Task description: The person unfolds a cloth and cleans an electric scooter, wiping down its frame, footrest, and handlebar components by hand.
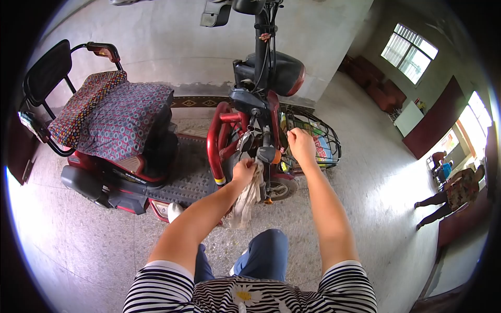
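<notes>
Gripping a pale rag (249, 197), the left hand (243, 171) presses it against the red scooter's (219, 141) front column to wipe there, while the right hand (301, 145), fisted, clamps the wire basket (326, 136) rim just beyond, seemingly steadying it

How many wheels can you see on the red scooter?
1. The small front wheel shows low down, under the wire basket and behind the cloth in the left hand. Any back wheels are hidden under the scooter's body.
</notes>
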A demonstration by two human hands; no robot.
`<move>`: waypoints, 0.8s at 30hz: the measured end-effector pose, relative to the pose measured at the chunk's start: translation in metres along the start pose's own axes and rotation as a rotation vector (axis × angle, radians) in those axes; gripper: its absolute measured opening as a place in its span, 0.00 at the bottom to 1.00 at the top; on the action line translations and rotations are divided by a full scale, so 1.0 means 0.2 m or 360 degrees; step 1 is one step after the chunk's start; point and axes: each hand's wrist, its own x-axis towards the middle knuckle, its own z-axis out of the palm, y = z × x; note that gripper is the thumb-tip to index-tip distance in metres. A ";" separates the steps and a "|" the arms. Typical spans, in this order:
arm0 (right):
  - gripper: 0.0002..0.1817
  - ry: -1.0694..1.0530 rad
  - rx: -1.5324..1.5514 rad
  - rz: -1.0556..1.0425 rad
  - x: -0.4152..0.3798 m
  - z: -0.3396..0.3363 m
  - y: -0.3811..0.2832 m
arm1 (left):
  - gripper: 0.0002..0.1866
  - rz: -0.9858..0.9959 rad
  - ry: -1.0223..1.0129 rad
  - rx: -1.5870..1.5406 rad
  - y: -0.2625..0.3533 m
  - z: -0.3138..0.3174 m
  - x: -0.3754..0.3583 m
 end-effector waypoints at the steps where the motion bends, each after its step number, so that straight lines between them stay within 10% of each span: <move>1: 0.08 -0.0015 -0.0098 0.0057 0.02 0.03 0.04 | 0.16 -0.0001 0.0005 -0.0002 0.01 0.03 0.08; 3: 0.08 -0.0036 -0.0202 0.0106 0.04 0.08 0.10 | 0.08 -0.0682 0.0079 -0.0474 0.03 0.08 0.25; 10: 0.07 0.0024 -0.0443 0.0202 0.03 0.12 0.07 | 0.09 -0.0251 0.0068 -0.2296 0.21 0.09 0.40; 14: 0.07 0.0040 -0.0372 0.0209 0.03 0.11 0.06 | 0.02 0.0407 -0.0138 -0.2118 0.38 0.01 0.44; 24: 0.06 0.0040 -0.0369 0.0225 0.03 0.10 0.04 | 0.13 -0.0188 0.0217 -0.1349 0.39 0.04 0.36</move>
